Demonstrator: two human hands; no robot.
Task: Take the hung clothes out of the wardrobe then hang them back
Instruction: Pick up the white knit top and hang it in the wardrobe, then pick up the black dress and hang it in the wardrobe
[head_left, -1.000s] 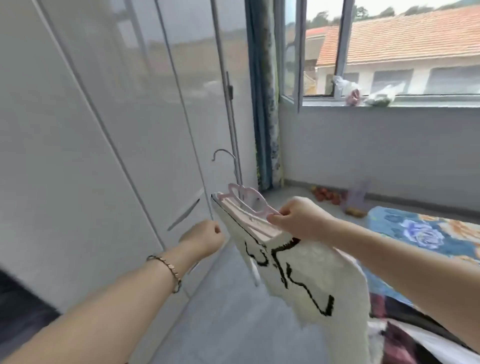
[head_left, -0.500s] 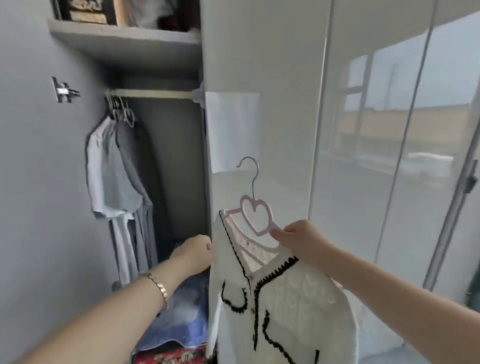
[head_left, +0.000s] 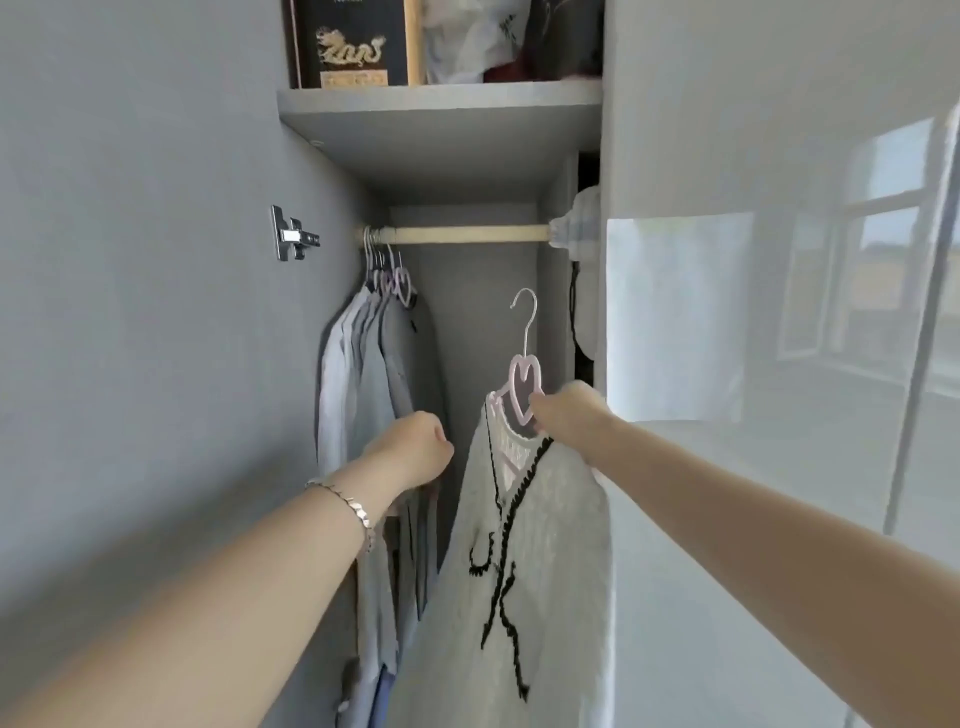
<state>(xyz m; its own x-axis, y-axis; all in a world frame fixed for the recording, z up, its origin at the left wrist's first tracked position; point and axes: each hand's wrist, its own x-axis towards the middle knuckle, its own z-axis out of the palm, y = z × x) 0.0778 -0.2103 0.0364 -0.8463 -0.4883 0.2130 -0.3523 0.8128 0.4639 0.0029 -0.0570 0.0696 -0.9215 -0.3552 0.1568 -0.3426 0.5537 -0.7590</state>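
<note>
1. One soft, light-looking cardigan (head_left: 535, 545) is carried on a pink hanger (head_left: 524, 384), below the rail (head_left: 467, 234).
2. Hanger neck is gripped by the right hand (head_left: 566, 415); left hand (head_left: 415, 447) is curled, empty.
3. Stiff neck is judged the best hold.

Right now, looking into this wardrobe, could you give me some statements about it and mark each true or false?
1. The right hand has its grip on the pink hanger carrying the white knit top. True.
2. The grey clothes hang bunched at the left end of the rail. True.
3. The pink hanger's hook is on the rail. False: it hangs free below the rail.
4. The shelf above the rail is bare. False: a dark box and bags sit on the shelf.
</note>
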